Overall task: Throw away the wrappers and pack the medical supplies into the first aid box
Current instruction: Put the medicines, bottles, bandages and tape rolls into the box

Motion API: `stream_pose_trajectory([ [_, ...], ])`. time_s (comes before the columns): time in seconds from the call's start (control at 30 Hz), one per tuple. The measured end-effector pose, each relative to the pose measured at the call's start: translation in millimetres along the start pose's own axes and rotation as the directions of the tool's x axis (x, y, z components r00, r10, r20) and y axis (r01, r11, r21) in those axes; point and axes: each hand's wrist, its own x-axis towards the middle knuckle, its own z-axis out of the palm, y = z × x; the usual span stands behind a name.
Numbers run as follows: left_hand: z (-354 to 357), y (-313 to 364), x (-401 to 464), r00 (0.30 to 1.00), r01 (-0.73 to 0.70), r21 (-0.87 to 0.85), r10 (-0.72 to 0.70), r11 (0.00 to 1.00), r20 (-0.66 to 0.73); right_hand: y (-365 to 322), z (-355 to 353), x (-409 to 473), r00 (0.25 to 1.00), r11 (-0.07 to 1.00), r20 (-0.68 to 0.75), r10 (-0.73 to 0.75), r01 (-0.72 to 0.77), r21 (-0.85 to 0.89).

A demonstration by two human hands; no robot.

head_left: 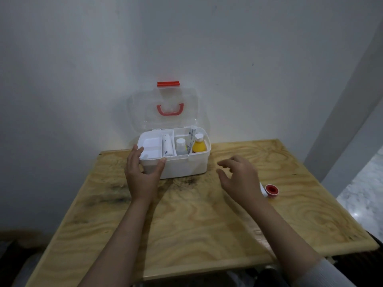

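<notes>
Left hand: we are gripping the front left corner of the first aid box (186, 166) with our left hand (141, 175), thumb pressing on the front rim and fingers wrapping round the left wall.
Right hand: we are holding our right hand (240, 177) above the table (186, 224), just right of the box, fingers loosely spread and slightly curled, touching nothing.
Box: it is sitting at the back of the wooden table against the wall, and its clear lid (163, 108) with the red handle (170, 110) is standing open and upright.
Inside the box: a white tray (150, 148) is filling the left part; beside it a white roll (167, 145) is lying, then a small clear bottle (181, 146), a paper packet (191, 136) and a yellow bottle (199, 145) with a white cap are standing at the right.
Still on the table: a red-cored tape roll (272, 190) is resting well right of the box, next to a white item (263, 190) that our right wrist is partly hiding.
</notes>
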Motion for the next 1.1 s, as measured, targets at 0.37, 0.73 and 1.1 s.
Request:
stream_pose_trajectory([
  [0.37,21.1,1.2,-31.0,0.998,-0.042,-0.015,0.042,0.999,0.044,99.6,-80.2,-81.7,0.929,0.919,0.123,0.348,-0.313,-0.24],
  [0.73,16.0,-1.8,-24.0,0.998,-0.049,-0.015,0.05,0.999,0.025,108.9,-70.2,-75.1,0.941,0.954,0.156,0.3,-0.292,-0.07],
  [1.1,17.0,-1.7,-24.2,0.998,-0.055,-0.016,0.055,0.998,0.02,88.9,-70.1,-57.7,0.975,0.977,0.142,0.17,-0.185,0.105],
])
